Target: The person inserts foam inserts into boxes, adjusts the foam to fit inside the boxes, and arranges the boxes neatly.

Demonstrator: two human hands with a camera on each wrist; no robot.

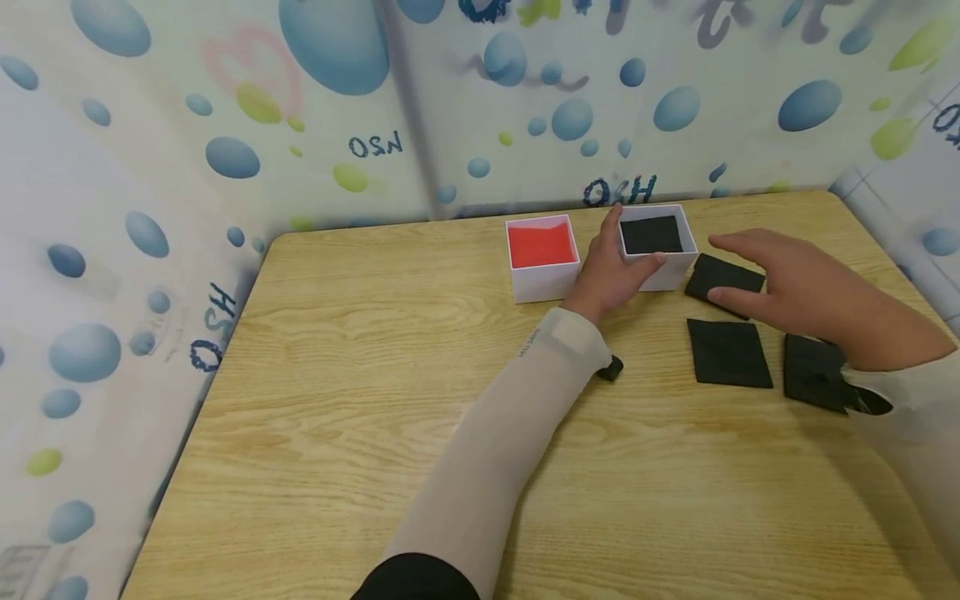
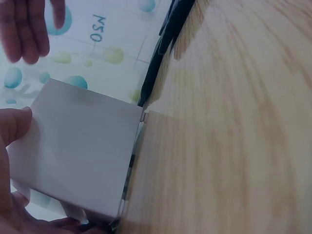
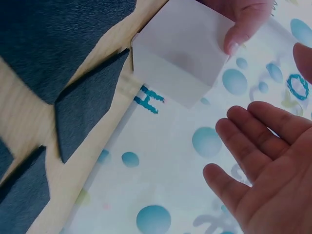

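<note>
My left hand (image 1: pixel 606 271) grips a white open-topped box (image 1: pixel 667 273) by its left side, the thumb over the near wall. Inside that box lies black cloth-like material (image 1: pixel 651 235). The left wrist view shows the thumb against the plain face of the white box (image 2: pixel 78 151). To the right, my right hand (image 1: pixel 795 279) hovers above a flat black square (image 1: pixel 712 277) with its fingers extended and nothing in them. In the right wrist view the right hand (image 3: pixel 273 161) is apart from the box (image 3: pixel 180 44).
Left of the gripped box stands another white box (image 1: pixel 543 285) with red material (image 1: pixel 538 246) inside. More black squares lie nearer, one in the middle (image 1: pixel 729 354) and one under the right wrist (image 1: pixel 810 371). A small black item (image 1: pixel 611 369) pokes out beside the left sleeve. A patterned curtain (image 1: pixel 465 108) hangs behind the table.
</note>
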